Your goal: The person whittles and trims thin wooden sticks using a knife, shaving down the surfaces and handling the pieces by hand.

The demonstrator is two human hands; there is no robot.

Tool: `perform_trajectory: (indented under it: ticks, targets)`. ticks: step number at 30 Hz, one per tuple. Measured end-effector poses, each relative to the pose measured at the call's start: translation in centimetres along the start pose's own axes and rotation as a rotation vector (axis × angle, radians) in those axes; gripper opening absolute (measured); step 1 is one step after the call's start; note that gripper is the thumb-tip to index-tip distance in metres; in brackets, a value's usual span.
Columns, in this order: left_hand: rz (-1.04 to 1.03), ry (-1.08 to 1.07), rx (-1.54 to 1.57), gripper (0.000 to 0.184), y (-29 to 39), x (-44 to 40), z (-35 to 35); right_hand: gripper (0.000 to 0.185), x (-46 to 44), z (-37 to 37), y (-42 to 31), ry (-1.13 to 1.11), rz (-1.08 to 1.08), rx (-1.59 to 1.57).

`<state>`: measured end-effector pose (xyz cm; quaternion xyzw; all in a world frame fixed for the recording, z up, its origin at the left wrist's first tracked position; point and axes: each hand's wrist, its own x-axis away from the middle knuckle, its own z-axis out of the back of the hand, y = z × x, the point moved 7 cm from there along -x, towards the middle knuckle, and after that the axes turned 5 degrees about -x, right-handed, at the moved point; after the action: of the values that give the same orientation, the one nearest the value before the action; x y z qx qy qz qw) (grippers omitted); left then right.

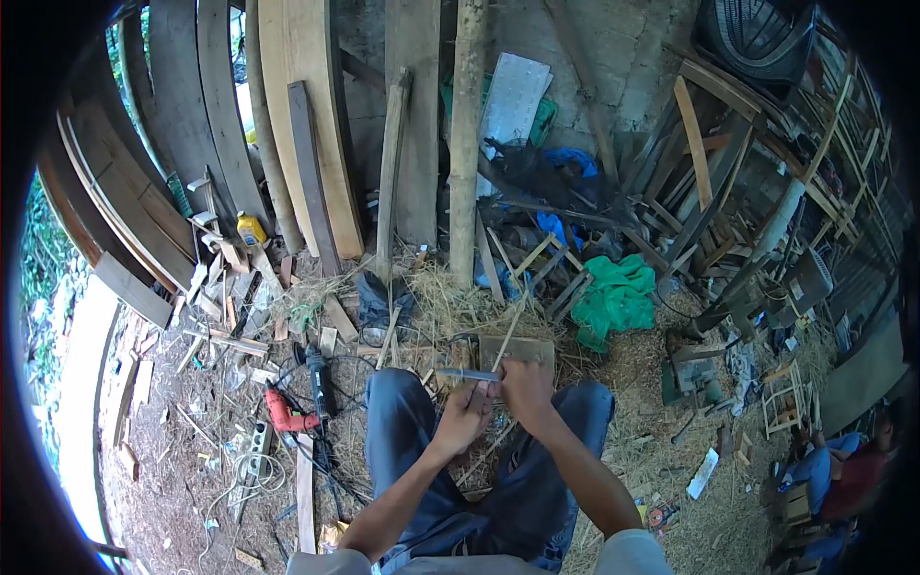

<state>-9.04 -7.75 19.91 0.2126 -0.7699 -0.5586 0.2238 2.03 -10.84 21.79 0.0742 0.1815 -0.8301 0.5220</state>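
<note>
- Between my bent knees, close in front of me, are the pale strip and the flat grey blade, with the wooden board just beyond my hands.
- My right hand is clenched at the blade's right end, gripping it there; the handle is hidden in my fist.
- My left hand has its fingers drawn together just under the blade, around what I take to be the near part of the strip, though the overlap is small and dim.
- As for progress, I judge the work to be underway: the strip is already narrow and separate, and the blade is up against it or very near. Its far part looks slender and pale; how much shaping is left on it, I can't tell.
- The strip's long axis runs away from me, its far end leaning a little to my right, over the straw past the board.
- Across that line lies the blade, its long axis nearly level from side to side, its free end pointing left.
- Off to my left, the red drill lies on the littered ground, well apart from my hands.
</note>
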Motion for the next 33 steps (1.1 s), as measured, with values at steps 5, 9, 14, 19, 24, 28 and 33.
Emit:
perform_trajectory:
  ticks: [5,9,14,19,24,28,33]
  targets:
    - [0.036,0.068,0.005,0.024,-1.3,-0.8,1.0,0.015,-1.0,-0.5,0.4,0.024,-0.092,-0.058]
    - [-0.029,0.108,-0.046,0.024,-1.2,-1.1,1.9,0.016,-2.7,-0.7,0.9,-0.035,-0.147,-0.027]
    - [0.111,0.028,-0.192,0.027,-0.9,3.5,2.2,0.018,-5.1,-0.4,12.4,0.021,-0.533,-0.034]
    - [0.160,0.135,0.078,0.028,-2.2,0.2,4.1,0.025,-3.2,0.3,9.4,0.013,-0.449,-0.063]
    - [0.146,0.067,0.088,0.025,-2.8,-0.5,2.4,0.021,1.4,-2.6,1.9,-0.125,-0.247,-0.247]
    - [0.203,0.058,0.091,0.021,-3.0,0.8,0.8,0.013,1.9,-2.4,0.3,-0.022,-0.044,-0.250]
    - [0.216,0.083,0.084,0.022,-3.4,0.6,1.4,0.006,1.3,-3.3,1.2,-0.006,-0.215,-0.092]
